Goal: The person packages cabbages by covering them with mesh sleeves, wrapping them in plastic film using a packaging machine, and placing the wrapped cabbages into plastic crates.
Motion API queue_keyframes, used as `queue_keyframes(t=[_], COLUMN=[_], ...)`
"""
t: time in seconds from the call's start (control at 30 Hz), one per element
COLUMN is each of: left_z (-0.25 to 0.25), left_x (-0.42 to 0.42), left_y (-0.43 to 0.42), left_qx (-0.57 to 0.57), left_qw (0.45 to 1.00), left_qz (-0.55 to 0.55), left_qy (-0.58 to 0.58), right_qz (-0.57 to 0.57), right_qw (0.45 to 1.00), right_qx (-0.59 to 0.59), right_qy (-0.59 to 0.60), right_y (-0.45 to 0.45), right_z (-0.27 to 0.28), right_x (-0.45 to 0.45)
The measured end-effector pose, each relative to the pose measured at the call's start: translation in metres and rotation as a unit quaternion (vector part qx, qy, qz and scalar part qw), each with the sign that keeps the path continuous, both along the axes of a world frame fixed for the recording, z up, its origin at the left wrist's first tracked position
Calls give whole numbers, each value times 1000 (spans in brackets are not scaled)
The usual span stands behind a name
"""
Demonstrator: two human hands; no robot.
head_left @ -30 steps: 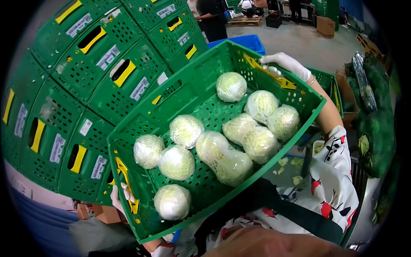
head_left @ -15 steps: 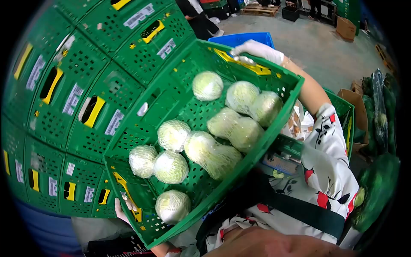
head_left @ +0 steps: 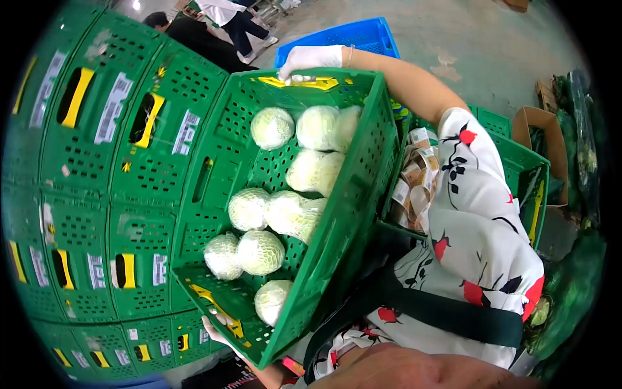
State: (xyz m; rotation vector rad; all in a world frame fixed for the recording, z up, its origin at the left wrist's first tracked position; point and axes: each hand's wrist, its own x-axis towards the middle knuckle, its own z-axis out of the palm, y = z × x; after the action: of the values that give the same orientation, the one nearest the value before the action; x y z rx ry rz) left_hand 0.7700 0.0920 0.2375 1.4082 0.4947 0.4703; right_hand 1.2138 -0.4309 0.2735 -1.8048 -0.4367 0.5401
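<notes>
From my end of the feed, the biggest thing is the stack of green crates (head_left: 74, 211), which fills the left side of the head view. Just beside it in the picture, to its right, is the held crate (head_left: 353, 194), tilted so that its open top faces the camera; I cannot tell whether it touches the stack. Beyond its far end sits a blue crate (head_left: 363, 37). Inside the held crate lie pale round vegetables (head_left: 261, 252), wrapped in netting and clear film, some paired. The relation that matters to me is this: the crate's long axis runs from my right hand (head_left: 314, 59) at the far end to my left hand (head_left: 219, 329) at the near end, with the stack off to one long side. The right hand's gloved fingers curl over the rim and around the far yellow handle (head_left: 317, 83). The left hand, lower and nearer the stack in view, hooks its fingers through the opening at the near yellow handle (head_left: 210, 299); its thumb I cannot make out.
</notes>
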Motion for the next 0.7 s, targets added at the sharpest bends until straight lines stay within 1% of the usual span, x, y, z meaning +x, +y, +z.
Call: queue_keyframes(t=[0.03, 0.07, 0.13, 0.17, 0.27, 0.3, 0.33, 0.37, 0.4, 0.43, 0.47, 0.5, 0.53, 0.57, 0.6, 0.63, 0.67, 0.7], left_z=[2, 6, 10, 13, 6, 5, -7, 3, 10, 25, 15, 20, 26, 15, 19, 19, -1, 17], left_x=[5, 6, 6, 5, 4, 7, 2, 2, 10, 20, 13, 20, 24, 8, 5, -2, -11, -10], left_y=[-12, -24, -32, -37, -28, -37, -20, -30, -46, -68, -52, -68, -78, -36, -17, -13, 8, -7], left_qx=[-15, -30, -42, -49, -23, -15, -65, -117, -166, -231, -221, -236, -248, -202, -159, -197, 8, 18], left_qw=[1000, 999, 999, 999, 1000, 999, 996, 993, 986, 971, 975, 968, 963, 976, 986, 980, 995, 997], left_qz=[6, 15, 10, 11, -4, 20, 49, -9, 20, 40, 28, 58, 73, 45, 50, 23, 72, 53], left_qy=[-5, -10, -7, -6, -8, -25, -48, -30, -28, -39, -27, -66, -79, -74, -22, -8, 62, 53], right_qz=[-10, -18, -13, -19, 6, 3, -8, 4, -22, -26, -33, -41, -93, -151, -210, -234, -261, -294], right_qw=[999, 994, 991, 992, 989, 991, 991, 989, 995, 997, 996, 995, 981, 951, 910, 906, 906, 901], right_qx=[42, 84, 106, 96, 134, 124, 127, 140, 98, 77, 84, 91, 157, 231, 303, 306, 302, 299], right_qy=[33, 67, 83, 78, 54, 40, 43, 47, 27, -2, -3, -3, 69, 136, 190, 174, 142, 112], right_y=[-7, -8, -9, -11, -13, -12, -12, -12, -6, -5, 0, 5, 13, 18, 25, 15, -4, -22], right_z=[-16, -19, -23, -14, -21, -24, -25, -25, -28, -29, -26, -24, -31, -34, -40, -44, -50, -54], right_x=[15, 16, 12, 3, 6, 10, 3, 5, 10, 16, 13, 9, -14, -34, -57, -54, -47, -40])
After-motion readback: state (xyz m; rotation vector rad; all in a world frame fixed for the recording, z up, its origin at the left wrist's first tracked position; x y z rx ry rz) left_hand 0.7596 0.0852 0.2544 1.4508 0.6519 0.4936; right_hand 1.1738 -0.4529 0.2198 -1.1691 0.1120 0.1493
